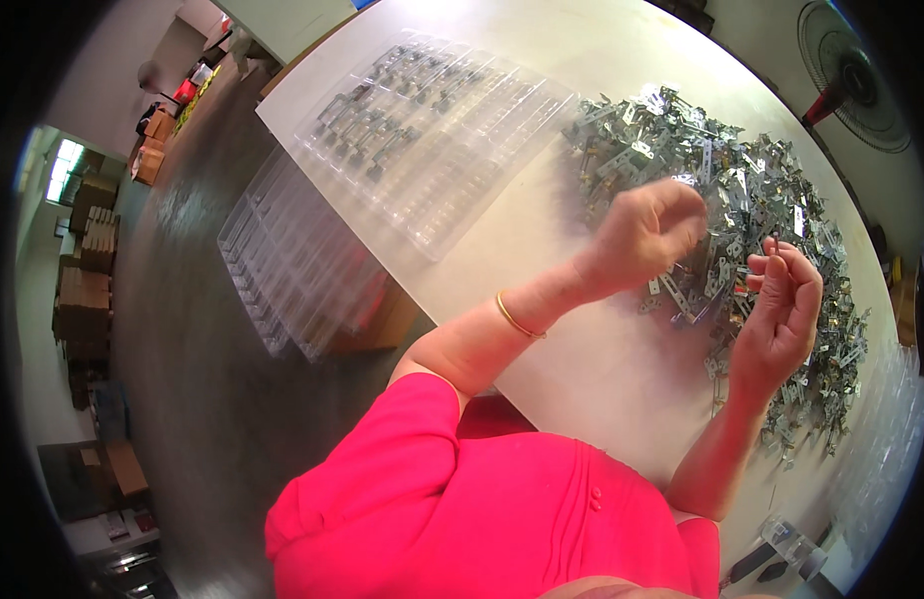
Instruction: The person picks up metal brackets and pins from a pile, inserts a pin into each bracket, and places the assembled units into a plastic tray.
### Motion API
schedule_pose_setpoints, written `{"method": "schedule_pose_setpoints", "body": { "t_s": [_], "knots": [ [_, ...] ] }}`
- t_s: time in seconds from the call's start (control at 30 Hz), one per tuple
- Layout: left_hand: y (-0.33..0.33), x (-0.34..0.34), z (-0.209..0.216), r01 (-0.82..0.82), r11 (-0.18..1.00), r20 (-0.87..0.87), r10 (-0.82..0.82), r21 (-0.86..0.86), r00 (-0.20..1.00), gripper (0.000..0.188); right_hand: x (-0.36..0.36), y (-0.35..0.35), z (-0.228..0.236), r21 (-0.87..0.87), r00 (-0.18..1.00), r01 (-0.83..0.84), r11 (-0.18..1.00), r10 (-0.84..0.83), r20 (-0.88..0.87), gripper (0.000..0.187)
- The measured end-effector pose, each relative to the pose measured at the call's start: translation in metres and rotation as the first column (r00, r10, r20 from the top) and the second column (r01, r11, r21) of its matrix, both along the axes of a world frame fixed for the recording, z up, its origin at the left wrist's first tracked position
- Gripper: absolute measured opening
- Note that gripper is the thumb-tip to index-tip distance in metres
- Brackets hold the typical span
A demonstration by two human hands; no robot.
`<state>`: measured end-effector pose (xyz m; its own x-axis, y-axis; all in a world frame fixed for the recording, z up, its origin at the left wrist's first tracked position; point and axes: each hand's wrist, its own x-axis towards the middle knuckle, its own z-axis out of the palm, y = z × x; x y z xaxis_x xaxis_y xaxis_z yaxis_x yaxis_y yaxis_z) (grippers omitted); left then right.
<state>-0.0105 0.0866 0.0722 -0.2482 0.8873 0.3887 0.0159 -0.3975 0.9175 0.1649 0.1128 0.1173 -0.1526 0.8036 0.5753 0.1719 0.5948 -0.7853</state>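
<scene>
My left hand (pixel 649 238) hovers over the near left side of a heap of small metal brackets (pixel 721 160). Its fingers curl inward and are slightly blurred; whatever they may hold is hidden. To the right, my right hand (pixel 781 314) is raised above the heap, palm turned up. Thumb and index finger pinch a small thin dark piece (pixel 775 246), too small to name. A clear plastic tray (pixel 422 225) with rows of compartments lies on the white table (pixel 572 349), left of the heap. Several metal assemblies (pixel 367 130) sit in its far and left compartments.
More clear trays (pixel 282 250) are stacked lower down, beyond the table's left edge, above a brown carton (pixel 387 319). A fan (pixel 851 80) stands past the far right edge. Clear plastic sheeting (pixel 886 459) and a clear container (pixel 793 547) are at the near right.
</scene>
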Motion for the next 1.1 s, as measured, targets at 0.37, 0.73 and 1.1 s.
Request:
{"method": "schedule_pose_setpoints", "body": {
  "t_s": [0.37,0.73,1.1],
  "knots": [
    [-0.063,-0.136,0.043,-0.615,0.782,-0.448,0.516,-0.101,0.730,0.019,-0.055,-0.046,-0.055,-0.361,0.790,-0.539,0.761,0.605,0.096,0.007],
    [-0.129,-0.243,0.022,-0.861,0.489,-0.887,0.327,-0.137,0.327,0.026,-0.069,-0.058,-0.098,-0.121,0.694,-0.677,0.726,0.685,0.224,0.009],
    [-0.116,-0.260,-0.003,-0.855,0.448,-0.931,0.120,-0.260,0.346,0.021,-0.066,-0.056,-0.094,-0.161,0.663,-0.690,0.705,0.706,0.249,0.010]
  ]
}}
